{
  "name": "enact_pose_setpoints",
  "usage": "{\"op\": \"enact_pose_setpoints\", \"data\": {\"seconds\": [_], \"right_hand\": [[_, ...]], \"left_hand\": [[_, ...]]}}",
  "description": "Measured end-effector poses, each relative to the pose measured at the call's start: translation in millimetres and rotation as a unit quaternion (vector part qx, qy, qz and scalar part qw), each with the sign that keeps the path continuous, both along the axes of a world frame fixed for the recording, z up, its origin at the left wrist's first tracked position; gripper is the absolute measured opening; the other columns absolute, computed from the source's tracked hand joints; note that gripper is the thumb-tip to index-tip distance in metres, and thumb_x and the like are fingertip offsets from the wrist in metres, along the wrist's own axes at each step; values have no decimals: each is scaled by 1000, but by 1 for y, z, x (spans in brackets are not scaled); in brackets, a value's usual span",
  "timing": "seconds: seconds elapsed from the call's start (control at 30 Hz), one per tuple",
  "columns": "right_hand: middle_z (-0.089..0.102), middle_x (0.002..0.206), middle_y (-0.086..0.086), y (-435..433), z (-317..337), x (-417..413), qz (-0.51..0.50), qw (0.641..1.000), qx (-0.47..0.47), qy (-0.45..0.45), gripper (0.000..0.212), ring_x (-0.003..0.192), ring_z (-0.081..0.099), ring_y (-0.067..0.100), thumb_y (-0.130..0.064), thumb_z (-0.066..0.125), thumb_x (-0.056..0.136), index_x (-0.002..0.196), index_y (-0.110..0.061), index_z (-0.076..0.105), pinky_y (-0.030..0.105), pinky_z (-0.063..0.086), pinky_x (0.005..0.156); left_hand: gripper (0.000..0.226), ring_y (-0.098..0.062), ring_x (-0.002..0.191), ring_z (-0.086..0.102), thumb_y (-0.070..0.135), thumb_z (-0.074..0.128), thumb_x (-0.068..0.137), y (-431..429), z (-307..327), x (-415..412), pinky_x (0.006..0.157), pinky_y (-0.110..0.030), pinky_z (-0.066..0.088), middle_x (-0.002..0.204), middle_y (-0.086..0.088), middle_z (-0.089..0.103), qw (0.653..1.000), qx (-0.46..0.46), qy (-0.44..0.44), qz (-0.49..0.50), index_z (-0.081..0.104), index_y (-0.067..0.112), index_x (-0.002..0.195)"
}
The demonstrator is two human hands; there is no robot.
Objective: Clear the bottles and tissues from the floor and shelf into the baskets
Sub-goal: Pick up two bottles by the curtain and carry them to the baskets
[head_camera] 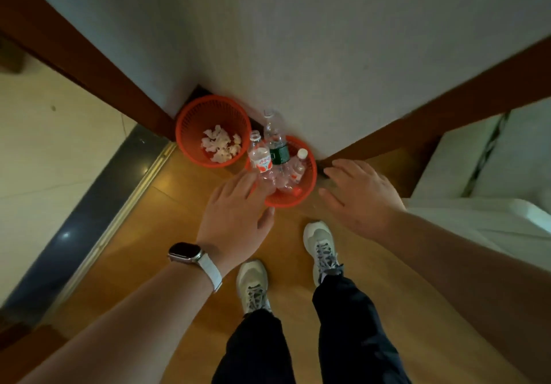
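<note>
Clock bearings are taken from the person's shoes (pixel 252 282), with twelve straight ahead.

**Edges and room.** The wooden floor (pixel 167 234) ends at twelve against a pale wall (pixel 328 70). Brown wooden trim (pixel 89 64) runs along the wall's foot toward ten, and more trim runs toward two. A metal threshold strip (pixel 140 186) crosses at nine with a dark stone band beyond it. White bedding (pixel 492 219) closes off the three o'clock side. Open floor lies from six round to eight.

**Containers.** Two orange baskets stand at twelve against the wall, close side by side.
- The tissue basket (pixel 190 121), at eleven, holds crumpled white tissues (pixel 220 145) at its bottom.
- The bottle basket (pixel 286 203), at twelve, holds several clear plastic bottles standing or leaning. They include a red-labelled bottle (pixel 259 157), a taller green-labelled bottle (pixel 278 152) and a small white-capped bottle (pixel 299 166).
- More clear plastic lies beneath these bottles, but a count cannot be made.

**Hands.**
- The left hand (pixel 235 210) is palm down, with its fingers straight and slightly spread, and grips nothing. Its fingertips reach the near left rim of the bottle basket. Whether they touch the rim or the red-labelled bottle cannot be told.
- The right hand (pixel 357 195) is palm down with its fingers spread and holds nothing. It sits just beside that basket at one o'clock, apart from the rim.

**Other items.** A watch (pixel 186 251) with a white strap is on the left wrist.
</note>
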State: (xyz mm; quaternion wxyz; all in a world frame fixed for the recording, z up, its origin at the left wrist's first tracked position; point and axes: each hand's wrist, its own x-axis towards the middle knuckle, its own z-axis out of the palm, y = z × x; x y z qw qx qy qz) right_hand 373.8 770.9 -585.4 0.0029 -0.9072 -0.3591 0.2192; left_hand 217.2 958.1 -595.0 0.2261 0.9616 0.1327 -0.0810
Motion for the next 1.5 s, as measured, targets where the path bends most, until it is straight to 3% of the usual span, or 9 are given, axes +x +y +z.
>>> {"op": "enact_pose_setpoints", "data": {"seconds": [0.27, 0.57, 0.8, 1.03, 1.27, 1.5], "right_hand": [[41, 146, -7, -33, 203, -62, -18, 999, -26, -11, 78, 136, 32, 18, -64, 4, 83, 141, -29, 43, 45, 34, 107], [44, 143, -5, -117, 346, -118, -76, 994, -24, -71, 68, 133, 36, 21, -60, 9, 87, 137, -30, 45, 40, 35, 104], [51, 136, -2, -239, 404, -156, -182, 973, 16, -142, 57, 127, 43, 22, -59, 26, 93, 134, -25, 46, 41, 40, 100], [54, 133, 1, -400, 443, -221, -293, 933, 38, -207, 53, 124, 46, 24, -58, 36, 92, 130, -24, 48, 42, 41, 98], [51, 138, 2, -564, 469, -298, -383, 894, 28, -230, 60, 129, 41, 24, -59, 32, 92, 135, -21, 49, 41, 36, 103], [47, 142, 2, -686, 489, -371, -481, 837, 18, -260, 62, 134, 35, 23, -61, 28, 92, 138, -24, 46, 39, 32, 106]], "left_hand": [[53, -29, 136, 37, 38, 49, 94, -24, 180, -22, 109, -47, 36, 146, -8, 46, 994, 8, -55, -89, 46, 18, 143], [48, -29, 138, 39, 35, 54, 97, -99, 321, -9, 111, -47, 32, 146, -10, 48, 966, 29, -127, -223, 53, 16, 140], [49, -30, 137, 41, 36, 56, 96, -207, 384, 12, 112, -46, 33, 145, -11, 50, 919, 49, -193, -340, 52, 17, 141], [50, -30, 135, 42, 37, 55, 94, -378, 430, 6, 112, -49, 33, 142, -12, 52, 851, 69, -242, -460, 53, 15, 139], [48, -34, 120, 54, 31, 67, 87, -560, 463, -30, 100, -51, 42, 131, -14, 56, 777, 60, -304, -548, 59, 11, 130], [50, -35, 122, 55, 28, 75, 81, -706, 485, -70, 100, -53, 43, 131, -14, 59, 722, 31, -332, -607, 63, 12, 128]]}}
